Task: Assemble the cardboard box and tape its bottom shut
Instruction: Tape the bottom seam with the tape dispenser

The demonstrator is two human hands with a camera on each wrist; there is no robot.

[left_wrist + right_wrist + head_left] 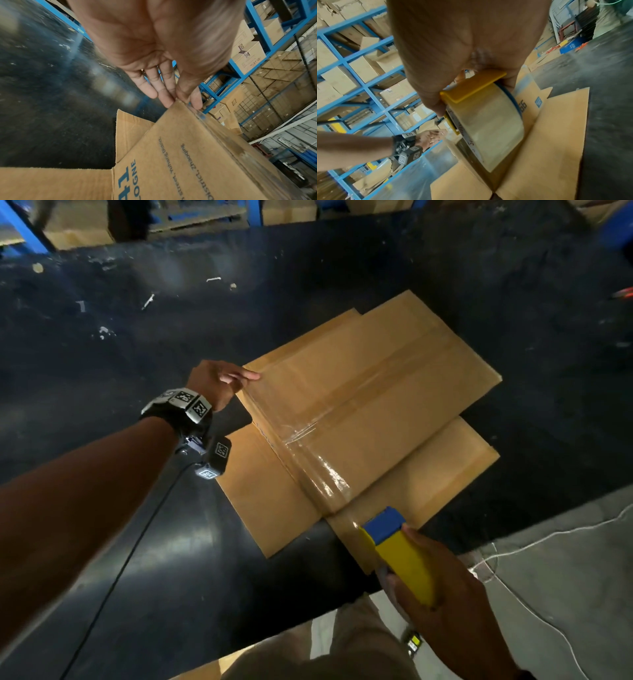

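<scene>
Closest to the head camera, the person's right hand (442, 587) wraps its grip around a yellow and blue tape dispenser (399, 549), thumb on one side and fingers on the other, with a roll of clear tape (489, 125) mounted in it. From the dispenser a strip of tape (323, 474) runs up the near wall of the cardboard box (370, 392) and on along the centre seam of its upturned bottom, glossy and slightly wrinkled where it bends over the edge. The box stands on a dark surface (144, 344), bottom side up, and its loose flaps (267, 498) lie spread flat on the surface around its base. Blue printed lettering shows on the box walls in both wrist views.

At the box's left corner, the left hand (219, 385) rests with fingers (164, 94) straight and relaxed, their tips touching the top edge; its grip closes on nothing. A black wrist strap with square coded markers (186, 404) sits on that forearm, and a cable hangs from it.

Small scraps of white debris (102, 332) dot the surface farther off. Beyond it, blue metal shelving (359, 75) holds stacked cardboard cartons (247, 56).
</scene>
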